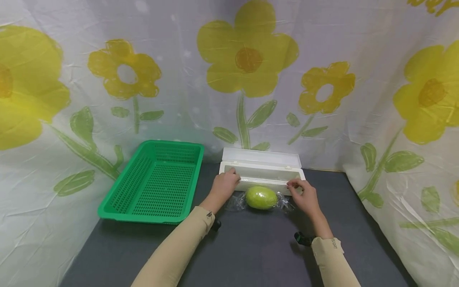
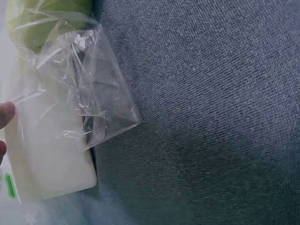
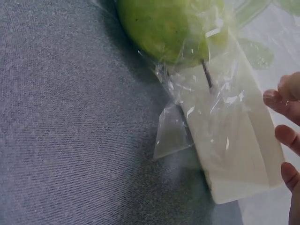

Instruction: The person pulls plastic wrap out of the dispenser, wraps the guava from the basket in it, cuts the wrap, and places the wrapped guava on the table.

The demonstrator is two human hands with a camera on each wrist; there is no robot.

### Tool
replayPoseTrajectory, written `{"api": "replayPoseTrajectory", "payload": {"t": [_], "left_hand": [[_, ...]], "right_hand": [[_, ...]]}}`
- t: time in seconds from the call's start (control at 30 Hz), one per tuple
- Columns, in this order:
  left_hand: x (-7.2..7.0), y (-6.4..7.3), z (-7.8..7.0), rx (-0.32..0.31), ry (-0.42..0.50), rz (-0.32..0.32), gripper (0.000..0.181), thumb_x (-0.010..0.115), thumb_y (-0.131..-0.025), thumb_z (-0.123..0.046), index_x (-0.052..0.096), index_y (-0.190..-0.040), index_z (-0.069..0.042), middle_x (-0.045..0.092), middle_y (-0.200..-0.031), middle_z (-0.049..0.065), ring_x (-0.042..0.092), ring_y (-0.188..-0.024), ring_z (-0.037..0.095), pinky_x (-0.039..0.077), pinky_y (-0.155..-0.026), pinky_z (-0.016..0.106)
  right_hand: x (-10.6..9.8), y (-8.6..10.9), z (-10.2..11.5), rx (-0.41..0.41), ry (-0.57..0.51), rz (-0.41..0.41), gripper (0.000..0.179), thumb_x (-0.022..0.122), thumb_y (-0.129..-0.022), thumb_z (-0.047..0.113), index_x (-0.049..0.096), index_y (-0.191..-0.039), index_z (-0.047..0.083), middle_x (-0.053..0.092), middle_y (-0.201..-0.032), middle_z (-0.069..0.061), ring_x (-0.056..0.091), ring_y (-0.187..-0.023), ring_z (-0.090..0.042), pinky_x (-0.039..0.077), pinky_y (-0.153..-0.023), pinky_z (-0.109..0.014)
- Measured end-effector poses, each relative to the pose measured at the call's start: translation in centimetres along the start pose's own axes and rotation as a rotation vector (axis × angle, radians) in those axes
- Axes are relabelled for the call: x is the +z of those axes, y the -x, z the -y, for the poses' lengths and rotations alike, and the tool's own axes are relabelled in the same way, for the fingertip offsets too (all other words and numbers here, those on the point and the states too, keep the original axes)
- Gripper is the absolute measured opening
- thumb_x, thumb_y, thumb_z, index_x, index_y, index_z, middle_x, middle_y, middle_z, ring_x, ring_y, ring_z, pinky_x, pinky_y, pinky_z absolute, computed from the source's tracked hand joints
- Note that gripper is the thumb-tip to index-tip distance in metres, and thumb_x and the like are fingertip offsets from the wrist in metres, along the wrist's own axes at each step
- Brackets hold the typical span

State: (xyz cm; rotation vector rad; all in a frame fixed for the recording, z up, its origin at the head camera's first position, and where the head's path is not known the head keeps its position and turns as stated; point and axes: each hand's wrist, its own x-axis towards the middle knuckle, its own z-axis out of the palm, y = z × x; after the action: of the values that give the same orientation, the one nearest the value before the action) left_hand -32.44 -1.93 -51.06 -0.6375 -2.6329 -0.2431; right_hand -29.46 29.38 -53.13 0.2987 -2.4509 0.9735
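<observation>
A long white plastic-wrap dispenser box [image 1: 264, 175] stands at the back of the table with its lid [image 1: 263, 156] raised. In front of it lies a yellow-green oval fruit [image 1: 261, 198] in clear plastic wrap [image 2: 105, 89], the loose wrap bunched at both sides. My left hand [image 1: 224, 183] is at the box's left end, fingers over the front rim. At the right end, my right hand [image 1: 303, 195] has thumb and index tips close together beside the rim [image 3: 262, 131]. I cannot tell whether either hand pinches film there.
A green perforated basket [image 1: 111, 213] stands to the left, close to my left forearm. The table [image 1: 251, 251] has a dark grey cloth surface. Flower-printed sheeting [image 1: 179, 79] hangs behind it and at both sides.
</observation>
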Motion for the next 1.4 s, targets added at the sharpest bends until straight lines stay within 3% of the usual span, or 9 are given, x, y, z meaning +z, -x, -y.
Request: {"api": "replayPoseTrajectory", "payload": {"t": [0.2,0.4,0.57,0.7,0.8,1.03,1.23,1.3,1.4], "left_hand": [[-0.3,-0.1,-0.1,0.036,0.029,0.017,0.016,0.072,-0.103,-0.018,0.077,-0.089,-0.011,0.055,-0.082,0.005,0.059,-0.059,0.019,0.055,-0.057,0.034],[-0.2,-0.1,0.3,0.071,0.077,0.086,0.013,0.067,-0.106,-0.014,0.071,-0.095,-0.008,0.060,-0.086,0.007,0.060,-0.062,0.019,0.053,-0.057,0.033],[-0.5,-0.1,0.6,0.086,0.079,0.104,0.004,0.071,-0.103,-0.011,0.072,-0.100,-0.008,0.066,-0.091,0.007,0.067,-0.069,0.022,0.057,-0.062,0.035],[-1.0,0.1,0.8,0.071,0.077,0.143,0.004,0.072,-0.101,-0.009,0.076,-0.103,-0.007,0.067,-0.093,0.007,0.070,-0.073,0.025,0.059,-0.064,0.036],[-1.4,0.3,0.9,0.047,0.080,0.165,0.008,0.072,-0.102,-0.010,0.077,-0.096,-0.008,0.063,-0.088,0.006,0.068,-0.070,0.023,0.058,-0.062,0.037],[-1.8,0.3,1.3,-0.019,0.141,0.229,0.028,0.066,-0.101,-0.006,0.059,-0.075,-0.012,0.054,-0.077,0.002,0.049,-0.064,0.016,0.046,-0.059,0.034],[-1.9,0.0,1.5,-0.035,0.197,0.250,0.008,0.071,-0.101,-0.007,0.078,-0.097,-0.009,0.075,-0.097,0.006,0.072,-0.090,0.023,0.061,-0.080,0.039],[-2.1,0.0,1.5,-0.038,0.208,0.255,0.008,0.073,-0.101,-0.009,0.081,-0.103,-0.009,0.078,-0.103,0.007,0.074,-0.098,0.025,0.061,-0.086,0.041],[-2.5,0.1,1.6,-0.040,0.217,0.263,0.008,0.075,-0.100,-0.011,0.082,-0.103,-0.010,0.078,-0.101,0.006,0.074,-0.096,0.024,0.061,-0.084,0.040]], "right_hand": [[-0.2,-0.2,0.0,-0.001,0.022,0.017,0.010,0.082,-0.094,0.011,0.075,-0.095,0.004,0.072,-0.090,-0.012,0.068,-0.089,-0.033,0.049,-0.074,-0.046],[-0.7,-0.2,-0.2,-0.034,0.077,0.025,0.006,0.081,-0.095,0.008,0.076,-0.097,0.004,0.073,-0.088,-0.011,0.068,-0.082,-0.029,0.045,-0.066,-0.034],[-1.2,-0.3,-0.1,-0.085,0.138,0.033,0.006,0.079,-0.095,0.005,0.078,-0.100,0.002,0.073,-0.088,-0.011,0.066,-0.083,-0.030,0.044,-0.064,-0.036],[-1.5,-0.3,0.2,-0.079,0.177,0.059,0.008,0.080,-0.095,0.007,0.079,-0.099,0.000,0.072,-0.089,-0.012,0.067,-0.086,-0.031,0.046,-0.067,-0.042],[-1.6,-0.3,0.4,-0.065,0.185,0.067,0.009,0.080,-0.095,0.008,0.078,-0.099,-0.001,0.072,-0.089,-0.012,0.067,-0.087,-0.032,0.047,-0.068,-0.044],[-1.7,-0.3,0.5,-0.066,0.184,0.057,0.009,0.080,-0.095,0.005,0.076,-0.099,-0.002,0.071,-0.088,-0.013,0.066,-0.086,-0.033,0.049,-0.071,-0.048],[-1.6,-0.6,0.5,-0.062,0.181,0.028,0.008,0.078,-0.095,0.003,0.075,-0.099,-0.004,0.072,-0.088,-0.016,0.066,-0.086,-0.035,0.049,-0.075,-0.052],[-1.7,-0.7,0.6,-0.053,0.185,0.022,0.007,0.077,-0.096,0.003,0.075,-0.099,-0.004,0.072,-0.089,-0.017,0.067,-0.086,-0.036,0.050,-0.075,-0.053],[-1.9,-0.7,0.9,-0.032,0.192,0.021,0.006,0.076,-0.096,0.003,0.076,-0.100,-0.002,0.073,-0.090,-0.018,0.067,-0.087,-0.036,0.050,-0.074,-0.053]]}}
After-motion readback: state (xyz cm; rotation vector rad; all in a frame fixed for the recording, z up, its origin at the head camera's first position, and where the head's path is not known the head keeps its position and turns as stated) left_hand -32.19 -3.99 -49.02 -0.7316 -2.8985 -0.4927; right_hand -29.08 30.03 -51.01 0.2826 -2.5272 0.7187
